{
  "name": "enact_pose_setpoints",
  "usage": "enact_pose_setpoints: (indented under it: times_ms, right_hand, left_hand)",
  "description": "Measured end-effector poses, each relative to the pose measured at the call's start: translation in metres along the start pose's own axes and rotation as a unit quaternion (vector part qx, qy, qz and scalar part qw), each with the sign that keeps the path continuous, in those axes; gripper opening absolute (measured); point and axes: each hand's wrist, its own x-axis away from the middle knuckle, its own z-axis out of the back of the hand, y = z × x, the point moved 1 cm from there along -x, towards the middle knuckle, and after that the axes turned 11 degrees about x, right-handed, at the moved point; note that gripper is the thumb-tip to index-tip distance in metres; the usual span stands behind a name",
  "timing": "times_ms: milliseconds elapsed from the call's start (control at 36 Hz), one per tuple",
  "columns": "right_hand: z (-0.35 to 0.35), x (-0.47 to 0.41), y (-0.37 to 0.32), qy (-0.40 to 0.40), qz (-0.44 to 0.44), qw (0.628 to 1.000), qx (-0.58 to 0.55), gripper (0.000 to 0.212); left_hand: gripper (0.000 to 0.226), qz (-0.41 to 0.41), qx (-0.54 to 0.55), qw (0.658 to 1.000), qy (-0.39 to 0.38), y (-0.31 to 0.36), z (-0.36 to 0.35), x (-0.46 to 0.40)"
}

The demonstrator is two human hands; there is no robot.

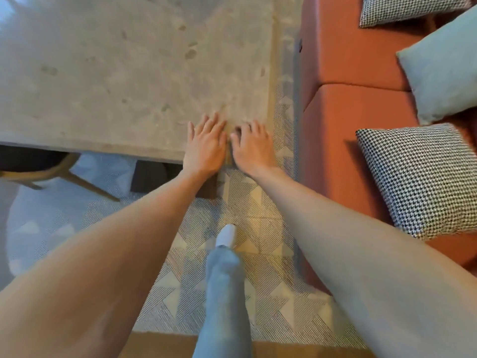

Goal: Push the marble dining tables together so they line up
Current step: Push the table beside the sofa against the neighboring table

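A marble table (pixel 116 73) fills the upper left of the view, its near right corner under the person's two hands. The left hand (pixel 205 146) lies palm down on the stone close to the near edge, fingers straight and a little spread, holding nothing. The right hand (pixel 251 146) lies just beside it, nearly touching, also flat on the top at the corner, fingers spread and slightly bent at the tips, gripping nothing. Both bare forearms reach forward from the bottom of the view. Only this one table top shows. Under its near edge a dark table base (pixel 149 177) is partly visible, and a wooden chair (pixel 51 171) stands tucked under at the left. A patterned rug (pixel 232 293) covers the floor, where a leg in jeans ends in a white sock (pixel 227 235). To the right runs an orange bench (pixel 348 73) carrying a pale blue cushion (pixel 444 68) between two checked cushions (pixel 423 182)
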Motion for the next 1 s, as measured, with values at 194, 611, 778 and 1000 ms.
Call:
enact_pose_setpoints:
  times_ms: [194, 611, 778, 1000]
  right_hand:
    - [-0.022, -0.006, -0.007, 0.110, -0.036, 0.991, 0.068, 0.036]
    - [-0.026, -0.012, 0.004, 0.219, 0.003, 0.974, 0.066, 0.040]
    - [-0.030, -0.014, 0.008, 0.234, 0.021, 0.971, 0.051, 0.028]
    - [-0.029, -0.015, 0.009, 0.236, 0.034, 0.970, 0.041, 0.029]
  left_hand:
    - [0.041, 0.002, -0.011, 0.995, 0.098, 0.004, -0.012, 0.000]
    - [0.037, -0.034, -0.132, 0.971, 0.197, 0.004, -0.022, -0.014]
    - [0.029, -0.042, -0.148, 0.962, 0.224, 0.003, -0.026, -0.016]
    - [0.030, -0.032, -0.135, 0.966, 0.218, 0.008, -0.025, -0.014]
